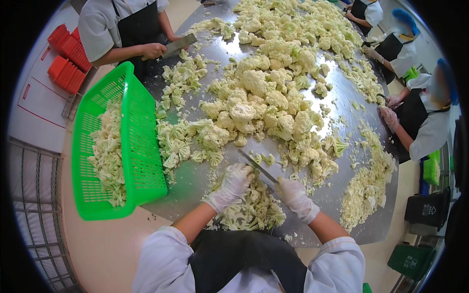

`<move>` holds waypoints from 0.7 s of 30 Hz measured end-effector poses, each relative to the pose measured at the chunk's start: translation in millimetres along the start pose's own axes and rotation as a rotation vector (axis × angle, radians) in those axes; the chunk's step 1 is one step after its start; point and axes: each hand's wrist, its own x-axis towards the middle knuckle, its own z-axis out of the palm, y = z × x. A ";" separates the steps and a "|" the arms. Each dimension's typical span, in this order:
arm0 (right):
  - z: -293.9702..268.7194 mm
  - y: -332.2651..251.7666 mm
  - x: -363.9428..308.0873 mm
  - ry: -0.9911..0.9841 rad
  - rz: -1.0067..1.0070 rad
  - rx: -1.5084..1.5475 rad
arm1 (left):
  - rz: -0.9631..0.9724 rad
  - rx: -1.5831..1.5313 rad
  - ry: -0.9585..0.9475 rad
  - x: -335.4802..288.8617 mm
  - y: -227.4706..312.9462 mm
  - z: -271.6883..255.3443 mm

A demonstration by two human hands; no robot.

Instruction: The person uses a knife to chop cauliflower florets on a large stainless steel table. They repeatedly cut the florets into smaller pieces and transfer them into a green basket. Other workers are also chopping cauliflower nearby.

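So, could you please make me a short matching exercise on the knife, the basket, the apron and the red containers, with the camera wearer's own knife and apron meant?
Things:
1. knife
2. basket
3. apron
4. red containers

Places, colours and states:
A. black, worn at the bottom of the picture
B. stacked at the upper left
C. held in the gloved right hand
D. green, with cauliflower pieces inside

Right pairs: 1-C, 2-D, 3-A, 4-B.
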 end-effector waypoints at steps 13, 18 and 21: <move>26.3 7.1 -49.9 0.109 -0.029 -0.008 | -0.399 0.043 0.077 42.6 -83.4 -40.2; 20.0 19.0 -57.7 0.185 0.245 0.241 | 0.083 0.184 0.008 29.8 -44.7 -4.8; 15.7 28.5 -62.5 0.294 0.329 0.276 | 0.454 0.577 0.247 18.1 -8.4 14.7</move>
